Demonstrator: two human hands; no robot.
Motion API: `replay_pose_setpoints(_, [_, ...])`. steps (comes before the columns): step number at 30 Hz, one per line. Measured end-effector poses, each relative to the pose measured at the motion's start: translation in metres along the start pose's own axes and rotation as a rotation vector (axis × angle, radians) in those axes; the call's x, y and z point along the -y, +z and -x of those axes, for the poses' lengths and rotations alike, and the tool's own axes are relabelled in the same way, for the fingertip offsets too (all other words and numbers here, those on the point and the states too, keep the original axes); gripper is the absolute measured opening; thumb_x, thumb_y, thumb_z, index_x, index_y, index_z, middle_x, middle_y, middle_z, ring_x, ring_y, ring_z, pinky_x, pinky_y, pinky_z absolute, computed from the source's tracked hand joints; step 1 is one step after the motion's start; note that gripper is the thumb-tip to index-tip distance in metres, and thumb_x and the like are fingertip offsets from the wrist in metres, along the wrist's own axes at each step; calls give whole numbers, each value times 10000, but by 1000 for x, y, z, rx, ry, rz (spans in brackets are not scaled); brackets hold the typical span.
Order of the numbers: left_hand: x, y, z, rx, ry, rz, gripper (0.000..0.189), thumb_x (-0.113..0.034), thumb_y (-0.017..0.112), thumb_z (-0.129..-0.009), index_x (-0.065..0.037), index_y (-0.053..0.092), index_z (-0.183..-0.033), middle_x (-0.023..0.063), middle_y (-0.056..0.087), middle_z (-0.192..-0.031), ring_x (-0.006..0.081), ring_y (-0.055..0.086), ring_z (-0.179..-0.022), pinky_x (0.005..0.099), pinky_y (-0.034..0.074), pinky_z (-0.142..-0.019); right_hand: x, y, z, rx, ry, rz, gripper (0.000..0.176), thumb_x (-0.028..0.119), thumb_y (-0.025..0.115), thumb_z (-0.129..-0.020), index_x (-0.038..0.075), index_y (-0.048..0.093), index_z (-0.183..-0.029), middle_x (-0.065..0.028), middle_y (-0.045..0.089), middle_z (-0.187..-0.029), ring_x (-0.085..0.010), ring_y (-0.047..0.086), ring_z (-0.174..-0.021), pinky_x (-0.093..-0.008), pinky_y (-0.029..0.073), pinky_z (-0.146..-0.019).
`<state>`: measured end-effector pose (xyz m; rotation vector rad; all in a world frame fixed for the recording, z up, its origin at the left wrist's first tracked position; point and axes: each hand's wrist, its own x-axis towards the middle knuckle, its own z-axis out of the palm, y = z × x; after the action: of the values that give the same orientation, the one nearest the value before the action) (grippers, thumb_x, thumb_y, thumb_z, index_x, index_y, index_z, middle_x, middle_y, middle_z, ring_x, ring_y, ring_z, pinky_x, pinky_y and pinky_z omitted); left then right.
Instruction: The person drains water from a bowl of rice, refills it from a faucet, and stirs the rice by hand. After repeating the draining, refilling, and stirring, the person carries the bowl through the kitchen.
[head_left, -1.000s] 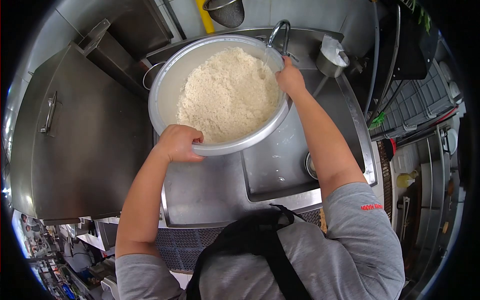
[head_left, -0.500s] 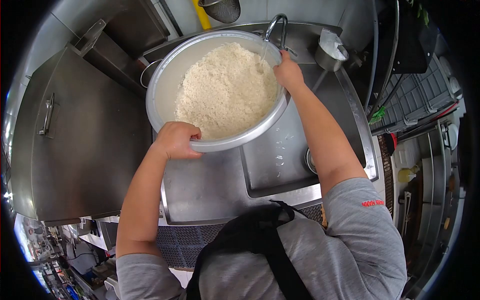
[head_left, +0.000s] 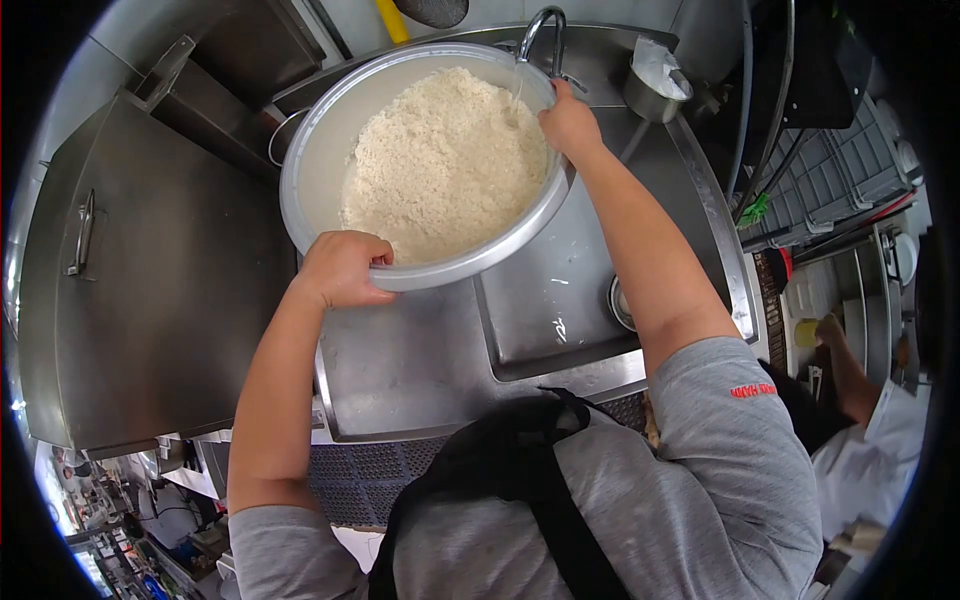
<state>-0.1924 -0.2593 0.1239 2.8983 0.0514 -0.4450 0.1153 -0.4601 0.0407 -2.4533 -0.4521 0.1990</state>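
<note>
A large round metal pot holds a heap of white rice, with cloudy water around its lower edge. Water runs from the curved faucet into the pot at its far right. My left hand grips the near left rim, fingers over the edge. On the right side of the rim, my right hand is closed round the edge near the faucet. The pot sits over the steel sink, partly on the counter to its left.
Right of the faucet stands a small metal container with a clear plastic bag in it. A steel cabinet with a handle fills the left. At the far right, another person reaches toward a shelf.
The whole view has shifted slightly, and both hands stay on the rim. Another person has come into view at the lower right, arm stretched toward the shelf. Water still runs into the pot.
</note>
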Motion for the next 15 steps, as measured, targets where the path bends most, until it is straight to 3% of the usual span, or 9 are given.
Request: replay_pose_setpoints(15, [-1, -1, 1, -4, 0, -14, 340, -315, 777, -553, -113, 696, -814, 66, 697, -803, 265, 673, -777, 377, 527, -693, 2, 0, 1, -10, 4, -18, 629, 158, 520, -840, 135, 362, -1448, -273, 624, -1174, -415, 609, -1103, -473, 471, -956])
